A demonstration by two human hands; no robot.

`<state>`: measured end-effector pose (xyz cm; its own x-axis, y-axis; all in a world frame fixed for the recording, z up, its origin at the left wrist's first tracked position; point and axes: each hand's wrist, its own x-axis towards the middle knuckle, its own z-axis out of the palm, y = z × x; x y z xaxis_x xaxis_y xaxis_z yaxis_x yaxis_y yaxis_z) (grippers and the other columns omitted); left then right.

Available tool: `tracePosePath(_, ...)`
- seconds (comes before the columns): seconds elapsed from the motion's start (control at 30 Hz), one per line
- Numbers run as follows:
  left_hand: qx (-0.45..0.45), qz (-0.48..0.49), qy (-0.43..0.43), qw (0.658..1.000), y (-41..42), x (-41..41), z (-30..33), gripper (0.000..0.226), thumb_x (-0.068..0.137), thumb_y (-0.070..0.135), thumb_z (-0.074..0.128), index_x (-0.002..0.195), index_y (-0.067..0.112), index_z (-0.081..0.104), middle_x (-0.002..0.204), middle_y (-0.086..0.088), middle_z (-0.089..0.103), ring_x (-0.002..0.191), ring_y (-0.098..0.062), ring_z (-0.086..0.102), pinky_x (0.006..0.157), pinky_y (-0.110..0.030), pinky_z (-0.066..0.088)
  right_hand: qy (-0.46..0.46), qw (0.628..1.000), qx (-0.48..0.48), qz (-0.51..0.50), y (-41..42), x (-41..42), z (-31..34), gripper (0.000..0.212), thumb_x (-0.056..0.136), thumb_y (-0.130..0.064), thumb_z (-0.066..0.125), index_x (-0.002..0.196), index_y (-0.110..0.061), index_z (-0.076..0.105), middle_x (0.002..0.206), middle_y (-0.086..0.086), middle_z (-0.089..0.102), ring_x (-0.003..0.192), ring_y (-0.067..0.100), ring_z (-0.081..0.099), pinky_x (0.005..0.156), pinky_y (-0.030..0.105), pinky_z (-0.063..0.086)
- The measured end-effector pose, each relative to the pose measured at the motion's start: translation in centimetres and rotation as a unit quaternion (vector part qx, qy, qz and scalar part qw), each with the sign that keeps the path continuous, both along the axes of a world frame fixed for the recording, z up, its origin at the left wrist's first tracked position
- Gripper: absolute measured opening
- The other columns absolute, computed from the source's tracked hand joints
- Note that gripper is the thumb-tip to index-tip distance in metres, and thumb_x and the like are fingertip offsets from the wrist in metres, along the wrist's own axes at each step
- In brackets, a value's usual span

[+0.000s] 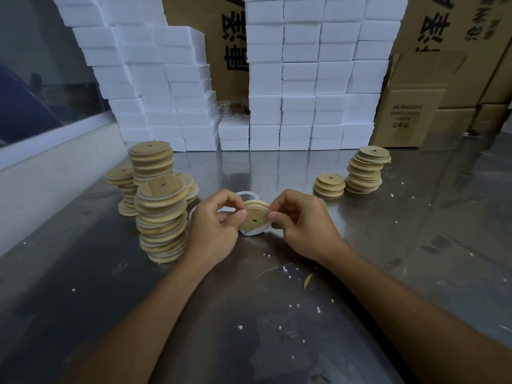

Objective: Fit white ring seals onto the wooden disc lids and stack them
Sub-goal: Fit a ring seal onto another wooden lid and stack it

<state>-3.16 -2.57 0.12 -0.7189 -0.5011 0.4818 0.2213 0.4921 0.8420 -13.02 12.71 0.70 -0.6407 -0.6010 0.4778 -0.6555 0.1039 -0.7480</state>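
Lid (253,217) held on edge between both hands, above the metal table (277,328), mid-frame.

Lid is a pale wooden disc, small hole near its centre, flat face turned toward the camera; a white ring seal (256,231) sits partly round it, showing along the lower rim and as a thin band near the top edge. Left hand (214,231) curled, thumb and fingertips pinching the lid's left edge. Right hand (302,223) curled likewise, pinching the right edge. Loose white rings (248,194) lie on the table just behind the hands. Left of the hands: leaning stacks of lids with seals (162,217). Right, well apart: shorter stacks of bare lids (365,173). White foam blocks (299,79) and cardboard boxes (415,106) along the back.
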Motion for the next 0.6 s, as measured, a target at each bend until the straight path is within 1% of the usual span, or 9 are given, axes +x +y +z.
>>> tracePosePath(0.07,-0.064,0.012,0.020,0.998,0.16,0.00,0.08,0.035,0.084,-0.004,0.065,0.077,0.030,0.063,0.083,0.012,0.068,0.080,-0.014,0.070,0.076,-0.035,0.058,0.061,0.998,0.019,-0.010,0.06,0.14,0.06,0.006,0.088,-0.004,0.068,0.086,-0.009,0.066,0.078,0.002,0.072,0.072,0.016,0.069,0.070,0.042,0.058)
tracePosePath(0.1,-0.100,0.013,0.029,0.994,0.22,0.00,0.11,0.029,0.083,-0.001,0.066,0.079,0.027,0.064,0.085,0.011,0.069,0.084,-0.012,0.069,0.078,-0.030,0.056,0.097,0.995,0.029,-0.014,0.04,0.23,0.07,0.005,0.088,-0.005,0.068,0.086,-0.010,0.067,0.076,0.002,0.071,0.070,0.017,0.067,0.068,0.043,0.056)
tracePosePath(0.17,-0.168,0.012,0.045,0.985,0.27,-0.05,0.09,0.013,0.081,0.007,0.066,0.080,0.020,0.066,0.085,0.008,0.068,0.086,-0.012,0.066,0.079,-0.028,0.053,0.155,0.987,0.035,-0.014,-0.02,0.37,0.08,0.004,0.087,-0.005,0.068,0.086,-0.008,0.067,0.074,0.003,0.070,0.066,0.022,0.063,0.064,0.045,0.052)
tracePosePath(0.23,-0.192,0.015,0.047,0.980,0.24,-0.14,0.05,0.005,0.079,0.012,0.065,0.079,0.017,0.065,0.082,0.008,0.068,0.083,-0.012,0.064,0.077,-0.029,0.052,0.180,0.983,0.034,-0.010,-0.08,0.44,0.08,0.003,0.087,-0.004,0.067,0.087,-0.007,0.066,0.075,0.004,0.070,0.066,0.025,0.063,0.064,0.045,0.051)
tracePosePath(0.3,-0.192,0.025,0.043,0.980,0.23,-0.09,0.01,0.012,0.080,0.011,0.065,0.077,0.022,0.062,0.079,0.010,0.067,0.082,-0.010,0.064,0.076,-0.026,0.051,0.176,0.984,0.028,-0.005,-0.08,0.50,0.04,0.001,0.088,-0.006,0.067,0.089,-0.007,0.067,0.078,0.004,0.071,0.070,0.024,0.066,0.067,0.044,0.052)
tracePosePath(0.4,-0.177,0.053,0.029,0.982,0.04,0.02,-0.09,0.035,0.081,0.006,0.070,0.074,0.037,0.056,0.079,0.014,0.065,0.083,-0.007,0.065,0.074,-0.014,0.049,0.132,0.991,0.021,0.007,-0.21,0.66,-0.10,0.005,0.090,-0.011,0.068,0.095,-0.010,0.066,0.088,-0.001,0.073,0.081,0.015,0.070,0.074,0.035,0.058)
tracePosePath(0.43,-0.167,0.063,0.022,0.984,0.00,-0.01,-0.16,0.038,0.081,0.005,0.071,0.073,0.039,0.055,0.080,0.015,0.066,0.084,-0.007,0.066,0.073,-0.012,0.049,0.116,0.993,0.024,0.011,-0.25,0.69,-0.21,0.007,0.090,-0.013,0.068,0.097,-0.011,0.065,0.090,-0.002,0.074,0.084,0.013,0.071,0.075,0.032,0.058)
tracePosePath(0.53,-0.132,0.067,0.010,0.989,-0.02,-0.21,-0.43,0.038,0.081,0.006,0.072,0.071,0.038,0.056,0.081,0.015,0.068,0.085,-0.006,0.067,0.073,-0.016,0.050,0.070,0.997,0.016,-0.001,-0.29,0.53,-0.49,0.007,0.088,-0.014,0.071,0.093,-0.011,0.065,0.085,-0.002,0.074,0.076,0.010,0.071,0.072,0.034,0.058)
tracePosePath(0.6,-0.128,0.061,0.008,0.990,0.00,-0.26,-0.44,0.037,0.081,0.005,0.072,0.071,0.037,0.056,0.081,0.013,0.069,0.084,-0.004,0.067,0.072,-0.012,0.048,0.056,0.998,0.008,-0.017,-0.37,0.33,-0.51,0.007,0.085,-0.013,0.074,0.086,-0.012,0.068,0.079,-0.001,0.074,0.071,0.011,0.070,0.070,0.038,0.057)
